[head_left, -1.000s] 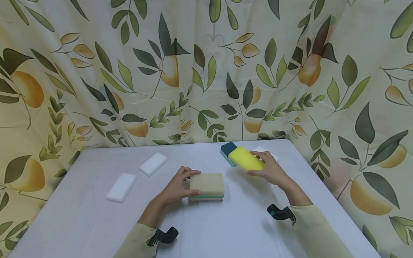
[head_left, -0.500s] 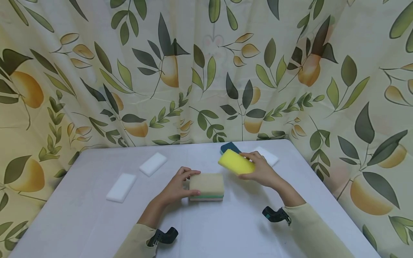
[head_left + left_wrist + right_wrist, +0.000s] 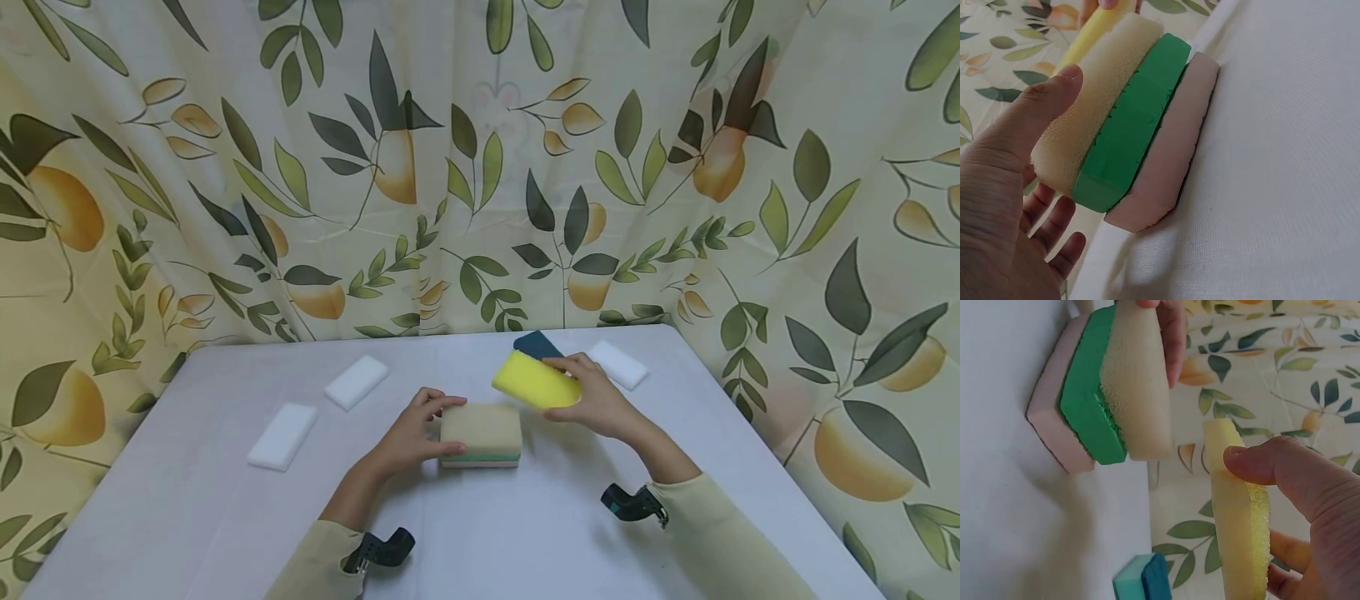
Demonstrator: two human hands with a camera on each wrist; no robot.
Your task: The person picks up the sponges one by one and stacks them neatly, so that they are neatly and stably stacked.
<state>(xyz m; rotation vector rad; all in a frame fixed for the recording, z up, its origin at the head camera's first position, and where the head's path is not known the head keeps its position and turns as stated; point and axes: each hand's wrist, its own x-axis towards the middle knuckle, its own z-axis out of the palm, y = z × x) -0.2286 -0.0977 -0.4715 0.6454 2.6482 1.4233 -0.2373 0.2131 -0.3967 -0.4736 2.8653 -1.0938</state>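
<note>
Filling the whole upper frame, there's the curtain, all leaves and orange fruit! Below it spreads the white-covered counter, running right out of the bottom edge. In from the lower corners come two pale sleeves, and here are the hands! The left hand, just left of centre, is part-curled, thumb and finger spanning the near and far edges of the cream sponge. The right hand, right of centre, pinches one end of the yellow sponge, thumb against its pale face.

Look at that stack at centre: cream on top, green layer in the middle, pink layer on the counter! The yellow sponge hangs tilted off the counter, just behind and right of the stack, a gap between them in the right wrist view. Two white blocks lie at left, a third white block just beyond the right hand. And peeking out behind the yellow one, upper right of centre, a dark blue sponge, teal beneath!
</note>
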